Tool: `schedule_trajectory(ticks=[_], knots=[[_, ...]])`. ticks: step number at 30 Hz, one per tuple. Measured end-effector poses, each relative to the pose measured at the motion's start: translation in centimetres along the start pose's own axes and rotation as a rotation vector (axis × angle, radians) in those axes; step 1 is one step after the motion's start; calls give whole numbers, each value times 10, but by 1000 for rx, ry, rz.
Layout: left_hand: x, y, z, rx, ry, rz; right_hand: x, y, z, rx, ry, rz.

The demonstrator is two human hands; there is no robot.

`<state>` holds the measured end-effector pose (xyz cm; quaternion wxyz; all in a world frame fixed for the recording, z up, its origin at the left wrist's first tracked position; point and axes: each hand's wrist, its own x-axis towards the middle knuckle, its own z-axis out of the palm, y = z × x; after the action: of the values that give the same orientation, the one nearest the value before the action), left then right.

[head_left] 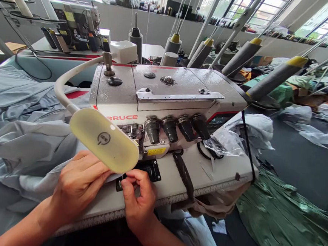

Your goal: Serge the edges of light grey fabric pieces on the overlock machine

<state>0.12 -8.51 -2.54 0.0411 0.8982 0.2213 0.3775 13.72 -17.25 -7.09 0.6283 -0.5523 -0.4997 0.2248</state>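
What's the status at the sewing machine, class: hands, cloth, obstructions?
Left hand flat on grey cloth. Right hand pinching cloth edge beside black plate. Lamp hangs over the needle area, blocking view.

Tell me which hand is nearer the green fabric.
Right. The right hand is at the machine's front edge, nearer the green fabric on the right; the left hand lies farther left, on grey cloth.

The lamp head (104, 140) hides the needle area and the left hand's (76, 184) fingertips. What the right hand (139, 200) pinches is too small to tell. Both forearms run off the bottom edge; the machine's yellow label (156, 151) is unreadable.
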Motion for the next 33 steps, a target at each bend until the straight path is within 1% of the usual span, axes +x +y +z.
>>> schedule_trajectory(ticks=[1, 2, 3, 4, 6, 10, 11, 14, 16, 20, 26, 31, 33], knots=[[-1, 0, 0, 39, 6, -11, 3, 2, -4, -121, -16, -146], [-1, 1, -1, 91, 12, -18, 6, 4, -7, -229, -48, -260], [-1, 1, -1, 140, 14, -20, 10, 6, -10, -317, -83, -341], [-1, 2, -1, 173, 12, -16, 14, 7, -12, -383, -112, -388], [-2, 2, 0, 173, 10, -5, 18, 9, -14, -460, -129, -427], [-2, 2, 1, 73, 36, -66, 19, 8, -13, -511, -117, -441], [-2, 2, 1, 65, 26, -43, 18, 7, -13, -516, -119, -438], [-2, 0, -1, 90, -19, 124, 18, 6, -12, -522, -123, -427], [-2, -1, -3, 110, -35, 169, 20, 5, -13, -529, -115, -425], [-2, 0, -5, 113, -48, 139, 22, 4, -13, -518, -116, -413], [-4, 0, -3, 71, -38, 116, 23, 0, -12, -455, -162, -372], [-8, -4, -2, 32, -65, 77, 30, -3, -16, -608, -190, -469], [-8, -5, -2, 19, -70, 73, 31, -4, -19, -544, -213, -450]])
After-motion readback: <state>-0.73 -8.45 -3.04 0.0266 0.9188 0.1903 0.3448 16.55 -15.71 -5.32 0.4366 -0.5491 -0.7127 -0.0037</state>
